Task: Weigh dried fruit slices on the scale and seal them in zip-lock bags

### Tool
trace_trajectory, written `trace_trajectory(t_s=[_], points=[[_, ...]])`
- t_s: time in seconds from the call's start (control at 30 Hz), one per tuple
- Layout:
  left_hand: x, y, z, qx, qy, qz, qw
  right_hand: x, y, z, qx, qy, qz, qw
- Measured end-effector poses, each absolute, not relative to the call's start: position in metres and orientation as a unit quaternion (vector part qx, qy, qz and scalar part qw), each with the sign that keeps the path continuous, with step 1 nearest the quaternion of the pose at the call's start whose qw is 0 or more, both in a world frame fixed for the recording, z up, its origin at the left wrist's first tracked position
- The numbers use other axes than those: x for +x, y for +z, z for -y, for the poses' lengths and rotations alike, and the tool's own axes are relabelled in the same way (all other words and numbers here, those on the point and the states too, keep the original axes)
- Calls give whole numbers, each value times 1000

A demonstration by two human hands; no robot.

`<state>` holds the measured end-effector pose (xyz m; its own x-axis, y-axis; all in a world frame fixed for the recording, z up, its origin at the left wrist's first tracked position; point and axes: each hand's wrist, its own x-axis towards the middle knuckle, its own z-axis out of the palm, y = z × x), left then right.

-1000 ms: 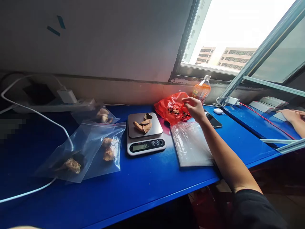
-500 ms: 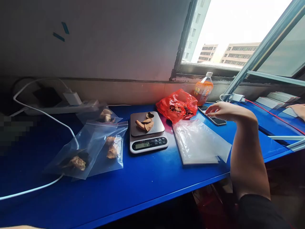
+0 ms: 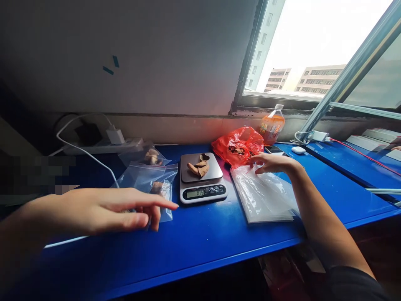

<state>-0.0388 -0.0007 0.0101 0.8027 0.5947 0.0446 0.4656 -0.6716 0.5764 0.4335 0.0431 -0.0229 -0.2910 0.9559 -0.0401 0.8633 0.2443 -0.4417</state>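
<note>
My left hand [image 3: 106, 209] hovers over the table's left side, its index finger stretched out and the others loosely bent; nothing shows in it. Behind it lie clear zip bags [image 3: 138, 171] with brown dried pieces, partly covered by the hand. A digital kitchen scale [image 3: 205, 193] bears a few curved, dried brown pieces [image 3: 202, 169] on its steel plate. My right hand [image 3: 271, 162], fingers apart and holding nothing visible, is above a stack of clear plastic bags [image 3: 269, 205]. Just left of those fingertips sits an open red plastic bag [image 3: 227, 144] with dark dried pieces inside.
An orange drink bottle [image 3: 272, 125] stands by the window, with a phone [image 3: 275, 149] in front. A white earphone case [image 3: 298, 150] lies to the right. White cable and a power strip [image 3: 103, 146] run along the left. A metal frame [image 3: 338, 79] rises at right.
My right hand has moved left and nearer, from above the phone to over the stacked clear bags. My left hand has come into view from the lower left. The camera view has shifted slightly.
</note>
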Motion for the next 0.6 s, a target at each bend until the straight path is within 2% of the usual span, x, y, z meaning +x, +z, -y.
trace_trajectory(t_s=[0.03,0.07,0.13,0.2,0.3,0.43,0.5,0.6], points=[[-30,20,-13,889,0,-270,370,430,-24,-44,-577,193,785,118],[-23,27,-26,875,-10,-258,410,428,-24,-45,-573,190,789,118],[-14,29,-43,847,6,-257,465,424,-23,-45,-571,179,792,118],[-11,21,-48,834,56,-270,478,423,-18,-42,-576,165,792,119],[-14,5,-34,849,127,-315,404,417,-1,-29,-572,142,793,154],[-15,2,-10,893,221,-266,287,374,27,-7,-516,102,791,313],[-13,3,-6,898,274,-236,250,333,32,2,-446,99,811,366],[-11,0,-5,886,326,-253,212,266,24,13,-375,113,842,372]])
